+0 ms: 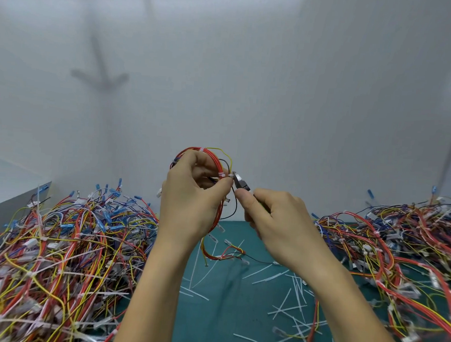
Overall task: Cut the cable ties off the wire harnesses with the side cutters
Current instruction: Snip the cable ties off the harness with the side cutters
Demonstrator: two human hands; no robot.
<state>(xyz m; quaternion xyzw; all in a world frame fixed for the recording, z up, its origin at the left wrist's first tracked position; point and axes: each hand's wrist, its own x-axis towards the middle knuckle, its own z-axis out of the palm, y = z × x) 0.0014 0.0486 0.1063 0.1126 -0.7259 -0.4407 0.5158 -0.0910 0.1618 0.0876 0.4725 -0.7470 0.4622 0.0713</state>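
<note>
Red harness (220,170), white ties (222,175), teal mat (226,291)

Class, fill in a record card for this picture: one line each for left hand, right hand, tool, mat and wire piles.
left hand: the left hand grips a looped wire harness
right hand: the right hand grips the side cutters
tool: tips at a white cable tie on the harness
mat: green mat, strewn with cut tie pieces
piles: left pile and right pile of harnesses
</note>
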